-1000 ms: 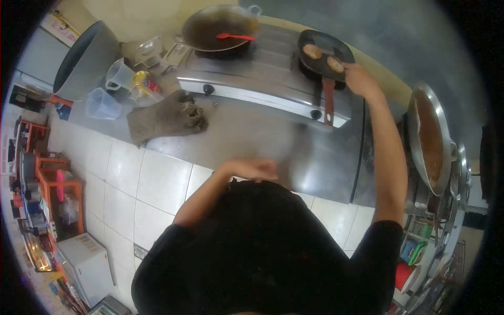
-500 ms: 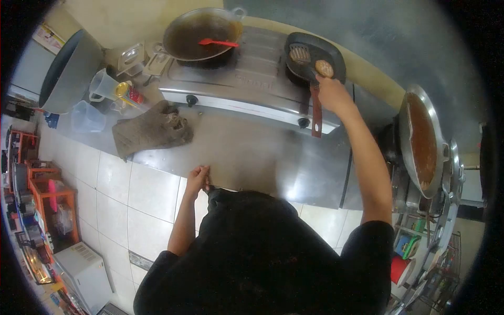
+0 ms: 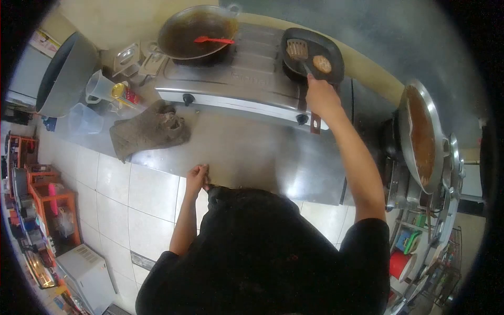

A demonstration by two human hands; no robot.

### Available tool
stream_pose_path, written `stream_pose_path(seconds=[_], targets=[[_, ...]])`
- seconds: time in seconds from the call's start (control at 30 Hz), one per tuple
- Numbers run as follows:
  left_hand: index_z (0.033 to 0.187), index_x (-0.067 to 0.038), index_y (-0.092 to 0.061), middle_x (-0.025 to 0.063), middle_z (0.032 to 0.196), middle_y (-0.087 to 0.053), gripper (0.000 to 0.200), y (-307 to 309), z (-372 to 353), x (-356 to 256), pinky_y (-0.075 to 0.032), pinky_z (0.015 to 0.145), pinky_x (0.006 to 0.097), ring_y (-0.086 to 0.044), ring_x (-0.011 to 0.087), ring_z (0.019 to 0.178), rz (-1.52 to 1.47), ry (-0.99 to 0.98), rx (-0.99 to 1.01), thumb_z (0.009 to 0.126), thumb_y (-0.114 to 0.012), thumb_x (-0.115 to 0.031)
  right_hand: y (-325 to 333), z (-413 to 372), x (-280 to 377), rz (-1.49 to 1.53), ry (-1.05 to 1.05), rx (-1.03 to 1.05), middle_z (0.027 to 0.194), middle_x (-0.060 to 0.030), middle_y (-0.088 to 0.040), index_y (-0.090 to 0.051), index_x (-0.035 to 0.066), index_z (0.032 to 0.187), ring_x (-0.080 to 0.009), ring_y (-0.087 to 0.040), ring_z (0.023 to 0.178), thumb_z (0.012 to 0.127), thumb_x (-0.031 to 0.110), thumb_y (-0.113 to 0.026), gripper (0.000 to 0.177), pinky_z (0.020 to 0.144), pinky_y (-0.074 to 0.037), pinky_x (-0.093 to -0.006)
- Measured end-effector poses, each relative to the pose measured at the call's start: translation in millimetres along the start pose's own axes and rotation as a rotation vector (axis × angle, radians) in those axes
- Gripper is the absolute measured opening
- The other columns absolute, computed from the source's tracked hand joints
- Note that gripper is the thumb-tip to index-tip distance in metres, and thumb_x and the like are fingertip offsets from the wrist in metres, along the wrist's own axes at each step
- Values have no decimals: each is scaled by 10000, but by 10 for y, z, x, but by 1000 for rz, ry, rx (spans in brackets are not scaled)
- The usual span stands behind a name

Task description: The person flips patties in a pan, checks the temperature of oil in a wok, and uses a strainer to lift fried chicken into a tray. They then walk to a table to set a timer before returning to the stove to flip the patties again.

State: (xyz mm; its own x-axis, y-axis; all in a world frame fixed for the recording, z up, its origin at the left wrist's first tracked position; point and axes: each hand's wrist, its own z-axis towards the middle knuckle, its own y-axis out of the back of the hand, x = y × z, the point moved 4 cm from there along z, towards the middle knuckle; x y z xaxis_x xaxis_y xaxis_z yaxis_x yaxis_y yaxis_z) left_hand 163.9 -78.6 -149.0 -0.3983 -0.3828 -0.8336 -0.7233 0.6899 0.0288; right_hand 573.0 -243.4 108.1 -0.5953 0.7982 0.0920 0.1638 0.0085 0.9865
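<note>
My right hand (image 3: 322,98) is closed around the handle of a slotted spatula (image 3: 297,50). The spatula's head lies in the left part of a dark frying pan (image 3: 314,40), beside a round browned patty (image 3: 322,64). Below my wrist, the end of the pan's brown handle (image 3: 315,125) shows; the rest is mostly covered by my hand. Down at the counter's front edge, my left hand (image 3: 195,178) has its fingers curled in, close to my dark clothing. Whatever those fingers grip, if anything, is hidden.
A large wok (image 3: 181,44) with a red utensil (image 3: 213,40) sits on the stove's (image 3: 252,79) left side. A dark cloth (image 3: 149,131) lies on the steel counter (image 3: 236,142), near plastic jugs (image 3: 100,86). At right stands another big pan (image 3: 421,142) of brown contents.
My right hand has shifted left and slightly down relative to the pan, now covering more of the pan's handle. The patty stays in place. My left hand is nearly unchanged.
</note>
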Motion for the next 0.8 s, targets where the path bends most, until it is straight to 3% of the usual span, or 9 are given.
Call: stream_pose_path(seconds=[0.27, 0.33, 0.4, 0.43, 0.47, 0.53, 0.63, 0.8], targets=[[750, -58, -552, 35, 512, -518, 354, 17, -19, 32, -384, 331, 243, -477, 125, 342, 33, -4, 9, 952, -607, -344, 6, -87, 110, 46, -19, -28, 1052, -283, -647, -503, -12, 1319, -426, -630, 1017, 890, 45, -418, 441, 898, -493, -517], [751, -58, -550, 36, 511, -517, 356, 12, -12, 36, -385, 331, 244, -477, 126, 341, 30, -31, 13, 951, -606, -346, 95, -29, 78, -51, 20, -29, 1028, -277, -658, -569, -72, 1203, -406, -641, 1021, 906, 72, -448, 352, 875, -524, -473], [751, -59, -547, 37, 511, -517, 357, 14, -38, 55, -386, 331, 245, -477, 128, 339, 24, -51, 6, 951, -605, -349, 177, 341, -110, -255, 275, 89, 1043, -271, -656, -627, -71, 1094, -401, -625, 1057, 879, 94, -490, 304, 898, -511, -452], [756, -58, -547, 36, 511, -516, 357, 7, -38, 40, -387, 332, 245, -476, 127, 339, 15, -54, 14, 951, -604, -351, 338, 328, -93, -227, 209, 73, 1063, -278, -651, -670, -70, 996, -398, -624, 1060, 855, 111, -519, 275, 880, -516, -440], [761, -57, -547, 34, 511, -516, 356, 14, -26, 41, -389, 333, 245, -476, 127, 338, 7, -60, 25, 951, -604, -353, 411, 344, -80, -223, 208, 74, 1063, -278, -651, -670, -70, 996, -398, -624, 1060, 855, 111, -519, 275, 880, -516, -440], [765, -57, -549, 35, 512, -517, 356, 24, -18, 53, -390, 333, 244, -475, 126, 338, 10, -60, 32, 952, -602, -355, 470, 420, -148, -150, 52, 178, 1332, -184, -552, -577, 45, 1281, -365, -536, 1211, 846, 109, -445, 459, 997, -448, -417], [770, -59, -551, 34, 512, -518, 353, 15, -14, 50, -390, 333, 243, -476, 125, 339, 15, -44, 31, 952, -602, -357, 376, 520, -133, -299, 132, 254, 1334, -177, -553, -566, 42, 1278, -365, -525, 1226, 847, 76, -423, 455, 1007, -439, -416], [768, -64, -555, 27, 511, -519, 350, 40, -14, 100, -387, 332, 241, -483, 125, 337, -10, -45, 36, 950, -605, -359, 444, 425, -147, -208, 117, 179, 1311, -195, -559, -568, 41, 1262, -381, -558, 1168, 859, 57, -421, 429, 965, -460, -443]])
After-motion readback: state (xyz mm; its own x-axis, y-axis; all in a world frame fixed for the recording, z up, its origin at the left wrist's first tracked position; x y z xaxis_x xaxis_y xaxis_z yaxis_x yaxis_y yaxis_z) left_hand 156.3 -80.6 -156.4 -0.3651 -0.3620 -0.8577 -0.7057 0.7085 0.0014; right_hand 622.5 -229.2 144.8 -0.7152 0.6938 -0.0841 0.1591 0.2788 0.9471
